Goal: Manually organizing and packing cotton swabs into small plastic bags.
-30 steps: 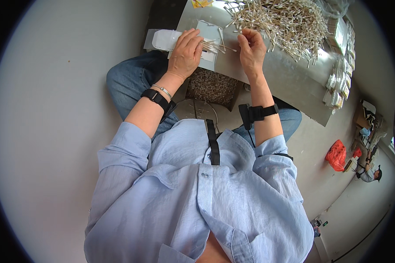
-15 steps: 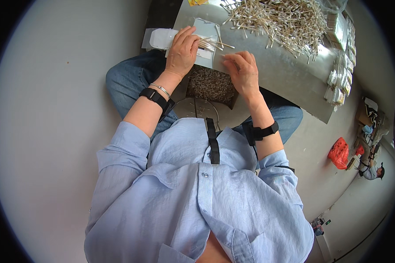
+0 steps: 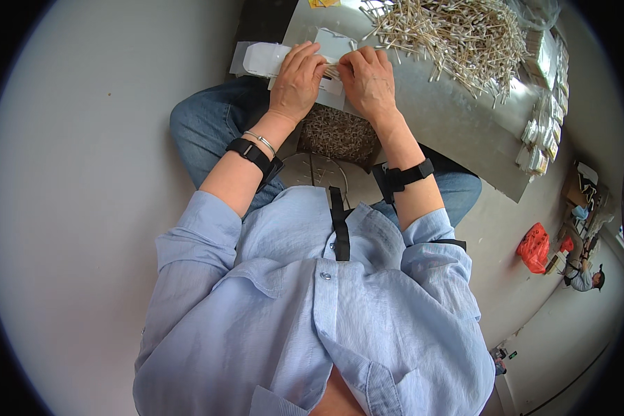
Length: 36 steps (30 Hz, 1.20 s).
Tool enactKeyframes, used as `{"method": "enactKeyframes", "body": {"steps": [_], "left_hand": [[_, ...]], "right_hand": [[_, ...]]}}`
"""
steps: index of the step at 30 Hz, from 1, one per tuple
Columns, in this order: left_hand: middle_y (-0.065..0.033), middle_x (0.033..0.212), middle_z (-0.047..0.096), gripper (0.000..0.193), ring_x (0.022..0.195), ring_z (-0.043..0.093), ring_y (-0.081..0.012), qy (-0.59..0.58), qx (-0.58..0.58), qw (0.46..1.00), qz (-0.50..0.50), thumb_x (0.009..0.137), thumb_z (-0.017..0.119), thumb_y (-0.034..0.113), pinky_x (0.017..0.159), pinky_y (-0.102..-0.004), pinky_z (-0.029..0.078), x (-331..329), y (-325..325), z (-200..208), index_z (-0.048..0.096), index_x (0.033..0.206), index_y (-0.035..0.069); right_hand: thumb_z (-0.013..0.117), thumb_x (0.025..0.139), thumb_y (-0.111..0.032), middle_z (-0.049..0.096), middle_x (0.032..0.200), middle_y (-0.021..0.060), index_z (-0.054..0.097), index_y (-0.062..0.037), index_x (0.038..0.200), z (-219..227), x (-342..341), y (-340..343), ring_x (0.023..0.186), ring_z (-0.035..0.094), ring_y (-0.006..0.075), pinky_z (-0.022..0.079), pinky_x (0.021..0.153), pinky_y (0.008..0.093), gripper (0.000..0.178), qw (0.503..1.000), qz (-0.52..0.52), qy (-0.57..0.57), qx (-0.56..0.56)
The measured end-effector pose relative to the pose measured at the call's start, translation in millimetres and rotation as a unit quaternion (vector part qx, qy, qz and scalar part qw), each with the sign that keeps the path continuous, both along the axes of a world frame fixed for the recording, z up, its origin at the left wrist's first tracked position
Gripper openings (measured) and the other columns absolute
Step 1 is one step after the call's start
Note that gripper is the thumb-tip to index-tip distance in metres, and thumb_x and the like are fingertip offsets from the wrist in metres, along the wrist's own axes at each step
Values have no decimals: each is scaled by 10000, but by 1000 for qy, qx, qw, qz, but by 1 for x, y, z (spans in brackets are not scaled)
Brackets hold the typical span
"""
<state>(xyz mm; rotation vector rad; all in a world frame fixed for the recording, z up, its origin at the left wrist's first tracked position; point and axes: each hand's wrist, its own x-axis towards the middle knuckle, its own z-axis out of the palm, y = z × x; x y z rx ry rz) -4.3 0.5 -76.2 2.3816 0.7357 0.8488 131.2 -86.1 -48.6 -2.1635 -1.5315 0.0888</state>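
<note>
Both my hands meet over a white card sheet [image 3: 265, 59] near the left edge of the metal table. My left hand [image 3: 296, 83] curls over the card, its fingers closed round the ends of a small bunch of cotton swabs [image 3: 331, 71]. From the other side my right hand [image 3: 369, 82] pinches the same bunch, fingertips close to the left ones. Much of the bunch is hidden under the fingers. A pale grey plate [image 3: 334, 41] lies beneath the card. Beyond my right hand spreads a big loose heap of cotton swabs [image 3: 457, 41].
Stacked clear packs [image 3: 542, 135] line the table's [image 3: 451, 111] right side. Below the table edge, between my knees, is a box of swabs [image 3: 336, 135]. A red plastic bag [image 3: 534, 248] rests on the floor at right, with another person [image 3: 586, 279] farther off.
My right hand has moved left and up to the bunch, and its fingers have closed on the swabs. The left hand stays on the card. The view has shifted slightly.
</note>
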Motion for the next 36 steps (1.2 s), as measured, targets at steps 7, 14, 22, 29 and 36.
{"method": "enactKeyframes", "body": {"steps": [7, 14, 22, 29, 36], "left_hand": [[-114, 1171, 609, 116, 1156, 533, -309, -13, 0, 1000, -1, 898, 587, 152, 1010, -406, 415, 2, 0, 0, 594, 944, 46], [-109, 1123, 617, 145, 1106, 550, -316, -71, -83, 993, 35, 930, 549, 197, 965, -402, 439, 3, -1, 2, 568, 949, 54], [-104, 1030, 649, 200, 1013, 593, -320, -106, -64, 992, 23, 938, 547, 257, 954, -410, 452, 2, 2, 1, 566, 941, 57], [-81, 967, 666, 231, 937, 614, -304, -134, -97, 986, 6, 902, 601, 296, 966, -410, 461, -3, 4, 4, 577, 916, 67], [-61, 936, 672, 232, 904, 622, -289, -138, -128, 982, 13, 899, 606, 302, 969, -402, 464, -2, 2, 7, 587, 929, 72]], "right_hand": [[708, 767, -181, 583, 909, 39, 661, -132, 974, -5, 1, -4, 902, 532, 263, 420, 780, 383, 218, 1000, -8, 11, 20], [747, 743, -209, 606, 909, 37, 674, -114, 948, 6, -1, -6, 880, 529, 239, 423, 788, 368, 238, 991, -30, 56, 119], [671, 832, -150, 601, 822, 71, 628, -48, 865, 12, -13, -2, 804, 515, 259, 430, 732, 362, 115, 964, -66, 243, 81], [541, 940, -206, 586, 815, 140, 574, -18, 893, 6, -16, -6, 811, 510, 328, 424, 741, 425, 196, 962, -106, 233, 93], [476, 971, -252, 579, 812, 180, 560, -12, 858, 6, -14, -10, 810, 506, 372, 417, 730, 457, 278, 964, -112, 233, 65]]}}
